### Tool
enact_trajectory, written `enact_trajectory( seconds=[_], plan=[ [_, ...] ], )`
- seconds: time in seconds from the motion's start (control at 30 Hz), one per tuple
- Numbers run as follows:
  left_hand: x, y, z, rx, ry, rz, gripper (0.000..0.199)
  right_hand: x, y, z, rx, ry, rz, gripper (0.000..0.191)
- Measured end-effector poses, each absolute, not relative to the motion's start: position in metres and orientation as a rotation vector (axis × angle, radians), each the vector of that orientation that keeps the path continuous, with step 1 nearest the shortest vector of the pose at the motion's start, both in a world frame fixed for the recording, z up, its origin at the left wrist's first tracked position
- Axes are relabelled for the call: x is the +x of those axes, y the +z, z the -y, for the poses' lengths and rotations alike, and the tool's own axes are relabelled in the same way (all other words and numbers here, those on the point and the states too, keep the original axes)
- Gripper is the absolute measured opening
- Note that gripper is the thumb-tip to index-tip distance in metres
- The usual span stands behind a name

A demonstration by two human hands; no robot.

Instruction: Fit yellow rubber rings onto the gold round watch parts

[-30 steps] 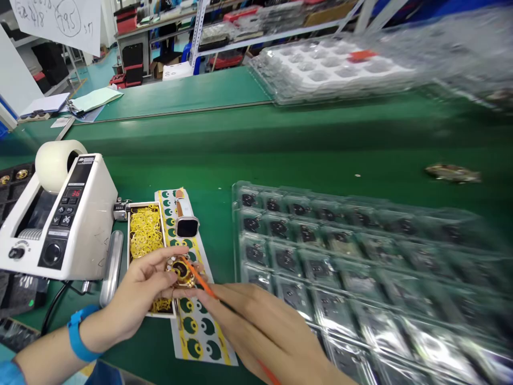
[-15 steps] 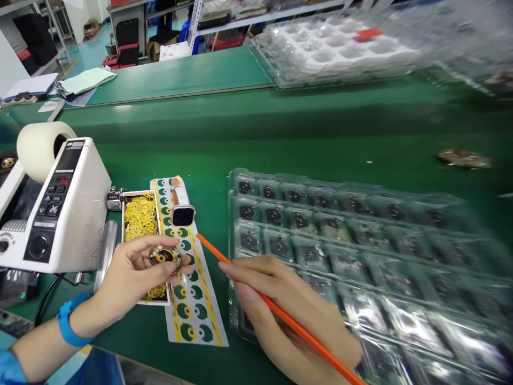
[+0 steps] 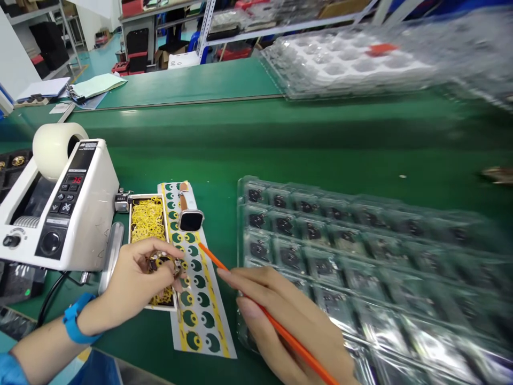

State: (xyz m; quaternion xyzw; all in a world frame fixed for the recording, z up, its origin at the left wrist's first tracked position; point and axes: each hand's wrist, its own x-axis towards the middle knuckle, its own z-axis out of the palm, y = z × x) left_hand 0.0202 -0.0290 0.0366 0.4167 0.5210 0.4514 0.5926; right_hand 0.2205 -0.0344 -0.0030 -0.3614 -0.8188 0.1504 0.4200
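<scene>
My left hand [image 3: 138, 278], a blue band at its wrist, pinches a small round metallic part [image 3: 162, 261] with yellow and black on it. Fingers cover much of that part. It hovers over an open box [image 3: 148, 219] of yellow ring-like pieces and the edge of a sticker sheet [image 3: 202, 299] with die-cut round shapes. In my right hand [image 3: 284, 315] is a thin orange stick [image 3: 276, 323], gripped like a pen. Its tip points up-left above the sheet, short of the round part. A smartwatch [image 3: 191, 218] lies across the sheet's far end.
At left stands a white tape dispenser [image 3: 86, 214] with a tape roll [image 3: 60, 149]. Clear compartment trays [image 3: 250, 187] holding dark parts fill the right side. White and clear trays [image 3: 340, 64] are stacked on the raised ledge behind. A blurred metallic piece [image 3: 497, 175] lies at far right.
The whole view has shifted, so bench items appear farther right and slightly lower. My left hand has turned the round part, showing less of its face. My right hand still holds the orange stick.
</scene>
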Motion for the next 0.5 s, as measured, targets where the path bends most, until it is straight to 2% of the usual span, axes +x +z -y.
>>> enact_trajectory(
  seconds=[0.07, 0.2, 0.37, 0.5],
  plan=[
    [0.020, 0.035, 0.028, 0.954, 1.051, -1.186, 0.009, 0.219, -0.002, 0.032, -0.935, 0.250, 2.063, 0.026],
    [0.022, 0.033, 0.028, 0.912, 1.013, -1.086, 0.018, 0.211, 0.004, 0.026, -0.988, 0.094, 2.102, 0.035],
    [0.029, 0.027, 0.033, 0.937, 0.969, -1.049, 0.037, 0.195, 0.007, 0.025, -0.956, 0.064, 2.065, 0.012],
    [0.031, 0.020, 0.041, 1.057, 0.978, -1.063, 0.042, 0.188, 0.004, 0.025, -0.982, 0.127, 2.006, 0.010]
  ],
)
